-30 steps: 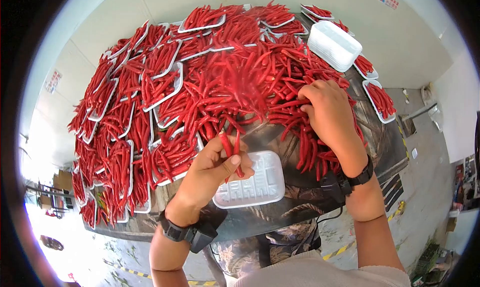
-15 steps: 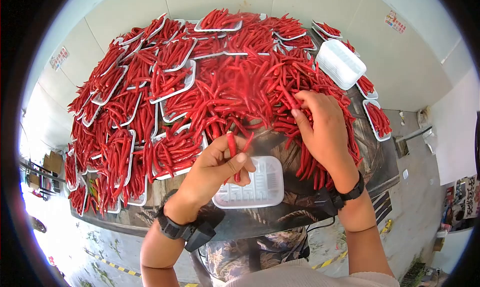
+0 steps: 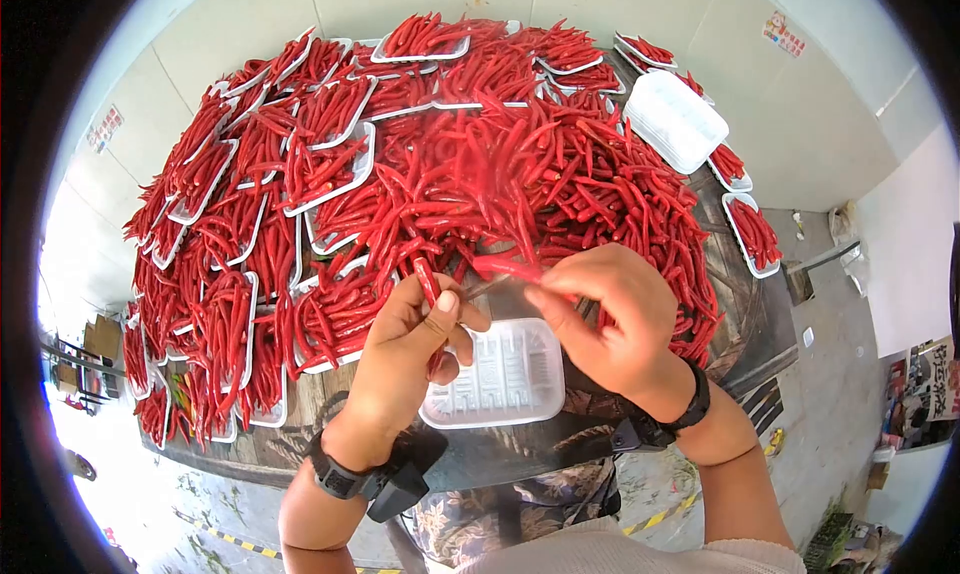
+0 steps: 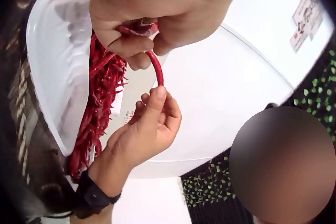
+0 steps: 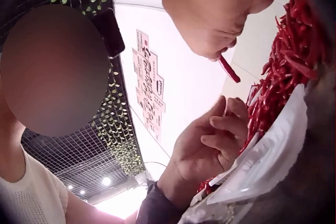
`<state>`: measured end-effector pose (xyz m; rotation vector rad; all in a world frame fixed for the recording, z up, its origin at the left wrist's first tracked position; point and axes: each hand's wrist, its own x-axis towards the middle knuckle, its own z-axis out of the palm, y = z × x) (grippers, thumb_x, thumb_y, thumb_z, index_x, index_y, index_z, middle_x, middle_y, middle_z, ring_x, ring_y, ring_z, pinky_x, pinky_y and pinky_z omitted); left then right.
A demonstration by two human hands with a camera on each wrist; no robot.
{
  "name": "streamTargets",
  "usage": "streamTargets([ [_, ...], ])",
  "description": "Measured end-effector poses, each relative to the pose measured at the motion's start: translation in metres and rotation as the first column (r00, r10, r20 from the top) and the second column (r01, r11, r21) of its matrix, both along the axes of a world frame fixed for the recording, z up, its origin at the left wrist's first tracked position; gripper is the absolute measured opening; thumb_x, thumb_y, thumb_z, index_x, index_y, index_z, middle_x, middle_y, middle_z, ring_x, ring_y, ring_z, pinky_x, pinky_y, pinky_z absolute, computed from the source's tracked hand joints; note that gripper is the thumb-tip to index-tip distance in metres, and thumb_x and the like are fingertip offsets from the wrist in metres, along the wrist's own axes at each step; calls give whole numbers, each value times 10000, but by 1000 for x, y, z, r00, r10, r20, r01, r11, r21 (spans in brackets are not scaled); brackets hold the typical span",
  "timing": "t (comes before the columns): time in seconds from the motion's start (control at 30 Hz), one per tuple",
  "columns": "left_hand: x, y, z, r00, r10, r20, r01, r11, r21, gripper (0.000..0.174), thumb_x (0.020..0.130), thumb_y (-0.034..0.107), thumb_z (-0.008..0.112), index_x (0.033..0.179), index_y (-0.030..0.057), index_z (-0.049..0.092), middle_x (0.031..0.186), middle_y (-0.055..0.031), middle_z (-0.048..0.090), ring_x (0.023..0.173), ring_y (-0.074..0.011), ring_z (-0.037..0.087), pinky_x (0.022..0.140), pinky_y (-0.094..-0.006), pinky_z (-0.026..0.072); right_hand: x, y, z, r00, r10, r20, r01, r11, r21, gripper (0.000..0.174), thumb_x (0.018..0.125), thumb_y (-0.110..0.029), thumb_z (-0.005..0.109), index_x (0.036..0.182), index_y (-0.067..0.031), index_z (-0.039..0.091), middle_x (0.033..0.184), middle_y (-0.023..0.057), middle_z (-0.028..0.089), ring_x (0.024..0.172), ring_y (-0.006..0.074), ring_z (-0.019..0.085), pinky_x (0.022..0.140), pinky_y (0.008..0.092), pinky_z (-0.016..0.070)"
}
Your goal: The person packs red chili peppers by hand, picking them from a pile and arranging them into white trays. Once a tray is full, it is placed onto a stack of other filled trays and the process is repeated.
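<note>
In the head view my left hand [image 3: 405, 349] holds red chili peppers [image 3: 427, 282] between thumb and fingers, at the left rim of a white foam tray [image 3: 545, 384]. The tray's ridged bottom shows. To the right, my right hand [image 3: 625, 324] pinches one chili pepper [image 3: 508, 268] by its end, its other end pointing at the left hand. That pepper [image 5: 229, 69] sticks out from the right fingers in the right wrist view. The left wrist view shows a curved pepper [image 4: 156, 66] between the two hands. How many peppers the left hand holds is hidden by its fingers.
A large heap of loose chili peppers [image 3: 610, 189] lies just beyond the hands. Filled trays crowd the left and back of the table, such as one tray [image 3: 350, 189]. A stack of white trays [image 3: 676, 122] stands at right, near another filled tray [image 3: 752, 236].
My right hand has come from the heap toward the left hand, now with a chili pepper pinched in it. The left hand, still holding peppers, has shifted slightly left.
</note>
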<state>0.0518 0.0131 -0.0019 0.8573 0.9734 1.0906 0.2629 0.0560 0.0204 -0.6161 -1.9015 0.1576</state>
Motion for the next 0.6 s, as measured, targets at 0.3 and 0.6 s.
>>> streamTargets([
  [0.3, 4, -1, 3, 974, 28, 224, -9, 996, -84, 187, 1042, 222, 501, 1119, 60, 557, 938, -60, 638, 806, -98, 572, 667, -237, 430, -1, 2, -12, 968, 123, 219, -89, 984, -157, 193, 814, -199, 749, 952, -78, 688, 922, 67, 660, 852, 283, 628, 779, 418, 474],
  [0.6, 5, -1, 8, 969, 103, 223, -93, 994, -58, 153, 1040, 157, 467, 1127, 51, 537, 829, -39, 568, 741, -108, 532, 665, -260, 451, 10, 17, -32, 781, -200, 591, 327, 938, -114, 164, 826, -137, 703, 982, -102, 667, 861, 73, 584, 872, 290, 559, 776, 427, 439],
])
